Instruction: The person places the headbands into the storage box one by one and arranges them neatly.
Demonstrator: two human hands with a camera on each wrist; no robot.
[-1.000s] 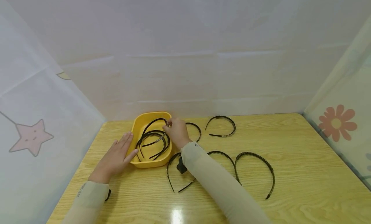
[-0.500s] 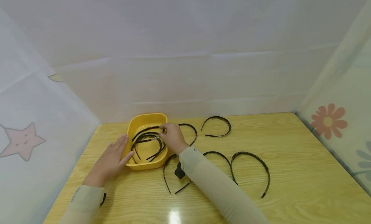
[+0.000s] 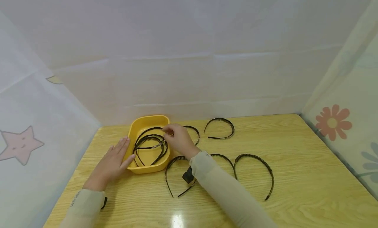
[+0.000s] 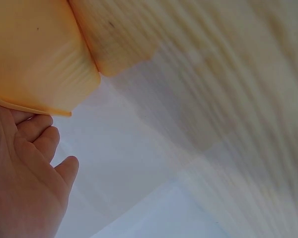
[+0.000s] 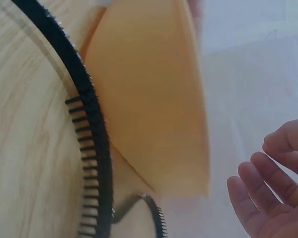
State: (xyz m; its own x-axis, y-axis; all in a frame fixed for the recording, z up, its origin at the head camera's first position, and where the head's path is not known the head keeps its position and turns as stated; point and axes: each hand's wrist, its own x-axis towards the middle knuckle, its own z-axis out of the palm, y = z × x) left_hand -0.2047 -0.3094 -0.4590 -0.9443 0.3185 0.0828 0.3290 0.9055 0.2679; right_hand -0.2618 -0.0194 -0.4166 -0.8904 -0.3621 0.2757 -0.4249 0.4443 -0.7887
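My left hand lies with straight fingers along the left side of a yellow plastic basket. In the left wrist view, its fingers touch the wall just below the rim. Several black toothed headbands are heaped inside the basket, one leaning up toward its right rim. My right hand hovers over that rim with loosely bent fingers, the fingertips close by the leaning headband. Seen from the right wrist, the right hand holds nothing, and the basket's outer wall stands beside it.
On the wooden table, more black headbands lie to the basket's right: one at the back, one partly behind the right hand, and a front row ending with the rightmost headband. White curtains surround the table.
My right hand lowered a headband into the basket and let go of it, then drew slightly up and right. My left hand stays against the basket. The view shifted a little.
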